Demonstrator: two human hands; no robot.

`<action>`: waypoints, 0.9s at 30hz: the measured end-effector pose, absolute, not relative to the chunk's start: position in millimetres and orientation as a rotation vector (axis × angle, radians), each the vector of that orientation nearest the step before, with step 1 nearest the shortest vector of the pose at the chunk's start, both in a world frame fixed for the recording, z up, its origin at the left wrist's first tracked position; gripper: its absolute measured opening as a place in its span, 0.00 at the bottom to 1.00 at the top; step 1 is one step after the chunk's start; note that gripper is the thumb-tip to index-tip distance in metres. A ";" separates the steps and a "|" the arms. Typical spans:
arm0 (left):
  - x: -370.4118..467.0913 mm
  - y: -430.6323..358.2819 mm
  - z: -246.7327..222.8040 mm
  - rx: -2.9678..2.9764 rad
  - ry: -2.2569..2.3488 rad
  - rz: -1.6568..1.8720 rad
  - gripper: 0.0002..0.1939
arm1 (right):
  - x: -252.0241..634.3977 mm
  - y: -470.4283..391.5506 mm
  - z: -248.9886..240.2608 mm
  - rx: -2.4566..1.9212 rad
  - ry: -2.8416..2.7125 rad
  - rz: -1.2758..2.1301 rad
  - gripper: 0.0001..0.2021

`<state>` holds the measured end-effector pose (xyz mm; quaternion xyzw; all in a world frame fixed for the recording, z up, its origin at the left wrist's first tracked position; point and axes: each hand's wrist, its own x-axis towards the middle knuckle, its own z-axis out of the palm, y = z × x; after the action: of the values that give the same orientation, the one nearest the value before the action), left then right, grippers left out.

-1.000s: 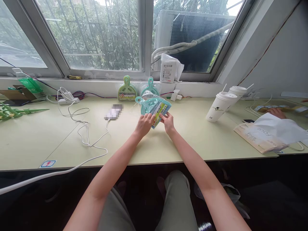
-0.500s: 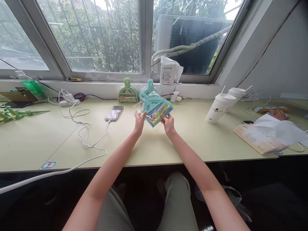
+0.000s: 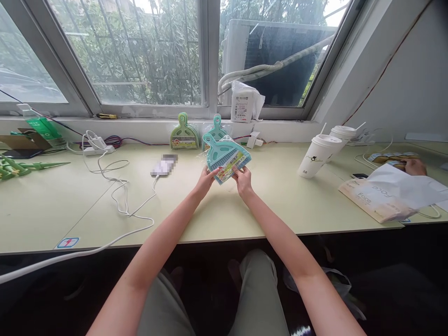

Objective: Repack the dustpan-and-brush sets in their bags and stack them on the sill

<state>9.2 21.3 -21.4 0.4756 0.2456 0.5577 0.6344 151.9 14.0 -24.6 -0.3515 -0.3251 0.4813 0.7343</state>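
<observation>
wrapped teal dustpan set point(image 3: 222, 157), tilted in the hands point(image 3: 244, 181)

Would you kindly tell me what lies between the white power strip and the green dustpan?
Head view: a coiled dark cable lies between the power strip and green dustpan.

Over the table point(image 3: 266, 205), the dustpan set point(image 3: 224, 156) was between your left hand point(image 3: 205, 183) and right hand point(image 3: 243, 179). Behind it, near the wall, stood a second set point(image 3: 184, 140) and, to its right, a third set point(image 3: 217, 126). A package point(image 3: 241, 108) stood on the windowsill point(image 3: 143, 123). The phone point(image 3: 164, 166) lay left of your hands, the power strip point(image 3: 94, 150) farther left. Rightward stood two cups point(image 3: 314, 161), then a tissue pack point(image 3: 367, 200).
</observation>
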 end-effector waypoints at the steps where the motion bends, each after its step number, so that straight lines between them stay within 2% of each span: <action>1: 6.6 21.7 -20.2 1.111 0.552 1.278 0.27 | 151.1 13.4 -24.5 -0.774 -0.736 1.058 0.16; 9: -1.0 23.0 -24.5 1.131 0.706 1.302 0.26 | 154.5 13.1 -19.9 -0.769 -0.872 1.181 0.15; 17: -4.4 16.5 -17.4 1.214 0.677 1.249 0.29 | 157.0 12.3 -21.1 -0.735 -0.933 1.187 0.24; 27: -5.2 15.8 -19.3 1.254 0.738 1.217 0.30 | 153.9 14.0 -23.0 -0.783 -0.883 1.182 0.22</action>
<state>-5.2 15.8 -19.3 0.5371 0.3159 0.5214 0.5830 153.9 14.0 -23.0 -0.3476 -0.3921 0.5247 0.6709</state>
